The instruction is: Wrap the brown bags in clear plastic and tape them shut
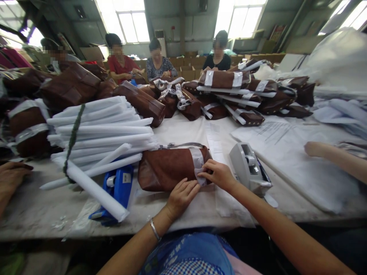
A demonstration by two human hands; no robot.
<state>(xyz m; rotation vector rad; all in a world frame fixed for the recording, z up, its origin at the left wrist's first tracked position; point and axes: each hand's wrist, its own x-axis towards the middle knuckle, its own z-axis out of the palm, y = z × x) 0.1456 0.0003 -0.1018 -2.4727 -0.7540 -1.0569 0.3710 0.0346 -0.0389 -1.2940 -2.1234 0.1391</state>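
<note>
A brown leather bag (166, 166) lies on its side on the table in front of me. Around its right end runs a whitish wrapping strip (196, 156). With thumb and fingers pinched together, my right hand (218, 173) holds the loose end of this strip against the bag. My left hand (182, 196) rests at the bag's near edge, its fingers stretched out towards the strip. The left fingertips touch or nearly touch the strip's lower end. A thin strap (186, 144) lies along the bag's far side.
Left of the bag, a blue tape dispenser (123, 187) stands beside stacked white paper rolls (106, 131); a grey tape dispenser (243, 164) stands right. More brown bags (226, 79) pile up behind. Other people's hands (13, 177) and arm (332, 152) reach in from both sides.
</note>
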